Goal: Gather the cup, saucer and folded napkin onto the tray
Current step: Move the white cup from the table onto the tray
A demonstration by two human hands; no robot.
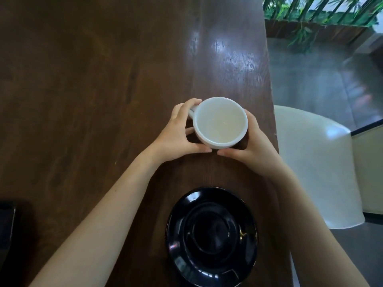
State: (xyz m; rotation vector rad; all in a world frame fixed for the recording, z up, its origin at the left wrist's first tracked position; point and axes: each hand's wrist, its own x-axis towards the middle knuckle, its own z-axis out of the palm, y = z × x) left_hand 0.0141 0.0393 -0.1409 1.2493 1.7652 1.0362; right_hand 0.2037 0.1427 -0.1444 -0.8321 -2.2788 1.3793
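Nearest to me the black saucer [211, 237] lies empty on the desk [83, 100]. Further away, my left hand [176, 131] and right hand [255, 146] close their grip around the white cup [220, 121]. It stands close to the desk edge, so a careless lift could knock it off; I see no tray or napkin.

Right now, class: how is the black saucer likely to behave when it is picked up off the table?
The black saucer looks glossy, so it may be slippery in the fingers. It seems rigid glazed ceramic, so probably breakable if dropped. Lying flat and low on the wooden table, it is unlikely to tip or roll.
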